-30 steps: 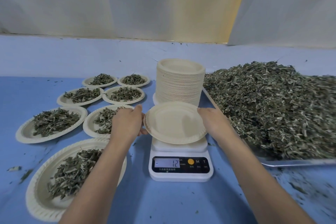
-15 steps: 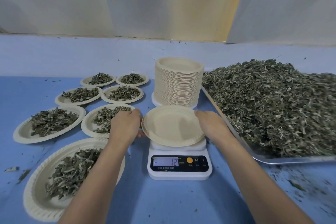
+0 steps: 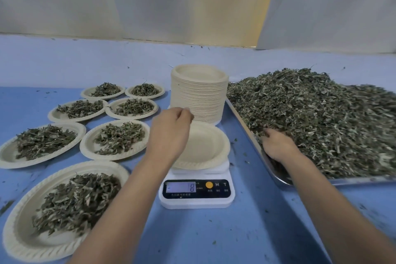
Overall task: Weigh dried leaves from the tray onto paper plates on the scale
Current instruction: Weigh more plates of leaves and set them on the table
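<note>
An empty paper plate point(image 3: 206, 146) lies on the white digital scale point(image 3: 197, 201), whose display shows a minus sign and an 8. My left hand point(image 3: 171, 130) hovers over the plate's left rim with its fingers loosely curled and holds nothing. My right hand point(image 3: 277, 146) is inside the metal tray point(image 3: 244, 119) at its near left corner. Its fingers curl down into the big heap of dried leaves point(image 3: 325, 118), and the fingertips are buried among them.
A tall stack of empty paper plates point(image 3: 199, 96) stands right behind the scale, touching the tray's left edge. Several plates with leaf portions, such as the near one point(image 3: 64, 206), cover the blue table point(image 3: 246, 231) to the left. Leaf crumbs dot the table.
Both hands let go of the plate, which now rests on the scale. My right hand moved right into the tray's leaves, and my left hand rose above the plate. The display changed from 12 to 8.
</note>
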### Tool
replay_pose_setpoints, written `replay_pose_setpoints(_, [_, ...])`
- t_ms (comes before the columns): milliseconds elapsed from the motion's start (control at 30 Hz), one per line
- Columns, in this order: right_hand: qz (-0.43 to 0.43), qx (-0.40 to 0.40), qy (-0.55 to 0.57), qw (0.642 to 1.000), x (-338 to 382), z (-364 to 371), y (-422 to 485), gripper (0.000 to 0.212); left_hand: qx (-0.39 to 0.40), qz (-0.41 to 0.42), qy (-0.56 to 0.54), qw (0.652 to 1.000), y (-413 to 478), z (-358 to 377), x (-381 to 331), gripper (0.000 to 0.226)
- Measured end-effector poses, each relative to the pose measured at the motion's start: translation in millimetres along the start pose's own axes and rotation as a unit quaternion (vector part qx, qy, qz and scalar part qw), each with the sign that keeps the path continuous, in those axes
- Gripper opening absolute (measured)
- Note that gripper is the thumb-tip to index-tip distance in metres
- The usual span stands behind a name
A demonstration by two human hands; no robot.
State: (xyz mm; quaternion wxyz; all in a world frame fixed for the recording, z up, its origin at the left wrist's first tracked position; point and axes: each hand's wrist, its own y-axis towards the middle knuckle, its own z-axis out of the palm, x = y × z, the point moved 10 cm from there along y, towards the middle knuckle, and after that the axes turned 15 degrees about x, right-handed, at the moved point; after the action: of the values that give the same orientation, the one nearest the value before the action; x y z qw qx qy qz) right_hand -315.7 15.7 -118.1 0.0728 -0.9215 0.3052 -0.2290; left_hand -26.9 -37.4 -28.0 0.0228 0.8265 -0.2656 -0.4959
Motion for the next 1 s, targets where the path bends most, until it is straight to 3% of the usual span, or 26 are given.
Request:
replay_pose_setpoints(67, [0.033,0.086,-0.012,0.996,-11.1,18.7,9.1,0.052,0.027,0.006,-0.016,0.999,4.6,18.8,-12.4,0.038])
replay_pose_setpoints(133, [0.057,0.118,0.033,0.991,-18.2,28.7,13.3,0.057,0.041,0.020,-0.033,0.998,7.8,33.5,-23.6,0.036])
replay_pose_setpoints(233, [0.041,0.112,0.037,0.992,-14.8,32.0,19.5,0.059,0.056,0.030,-0.049,0.997,9.4,50.6,-33.2,0.035])
replay_pose_setpoints(333, [-0.053,0.088,0.098,0.990,5.0,25.2,24.7,0.055,0.068,0.030,-0.067,0.995,10.5,63.1,-36.2,0.034])
replay_pose_setpoints(400, [-0.118,0.035,0.132,0.984,16.4,13.0,23.4,0.050,0.075,0.031,-0.079,0.994,10.7,68.7,-37.5,0.033])
replay_pose_setpoints(467, [-0.140,-0.076,0.068,0.985,22.9,-8.6,15.3,0.047,0.077,0.033,-0.082,0.993,9.9,70.4,-38.5,0.032])
replay_pose_setpoints(567, [-0.103,-0.249,-0.085,0.959,27.9,-37.9,-4.4,0.044,0.079,0.039,-0.092,0.992,9.5,70.0,-40.6,0.032])
replay_pose_setpoints(633, [-0.043,-0.305,-0.162,0.937,26.1,-43.9,-11.6,0.054,0.081,0.039,-0.099,0.991,9.0,69.4,-41.6,0.032])
replay_pose_setpoints(800, [0.089,-0.241,-0.081,0.963,-8.9,-37.4,-3.8,0.071,0.081,0.043,-0.105,0.990,7.9,69.1,-43.9,0.033])
replay_pose_setpoints(1000, [0.059,-0.191,-0.033,0.979,-4.0,-26.5,0.8,0.050,0.090,0.035,-0.107,0.990,8.4,73.0,-39.4,0.029])
